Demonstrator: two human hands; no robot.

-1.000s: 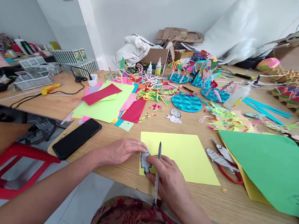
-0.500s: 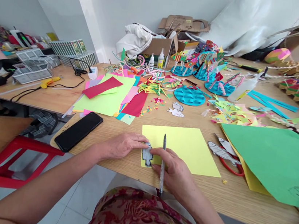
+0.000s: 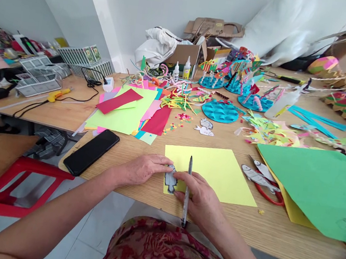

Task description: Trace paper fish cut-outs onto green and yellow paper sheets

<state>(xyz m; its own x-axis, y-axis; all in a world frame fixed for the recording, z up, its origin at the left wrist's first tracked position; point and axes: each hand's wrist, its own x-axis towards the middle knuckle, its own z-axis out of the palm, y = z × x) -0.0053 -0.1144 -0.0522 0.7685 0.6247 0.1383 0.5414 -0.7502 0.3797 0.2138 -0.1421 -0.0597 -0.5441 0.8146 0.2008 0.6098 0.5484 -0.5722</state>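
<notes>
On the table [image 3: 273, 240], a gray cutout [image 3: 170, 182] is being held against yellow paper [image 3: 219, 165] by the left hand [image 3: 142, 169], grip outstretched, a pen [image 3: 185, 207] being clamped in the right hand [image 3: 200, 197].

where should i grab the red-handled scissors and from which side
Probably by the exposed lower edge of the red handle, coming from the person's side: it lies nearest there, while the blade tip points away. Fish cutouts lie across the middle.
</notes>
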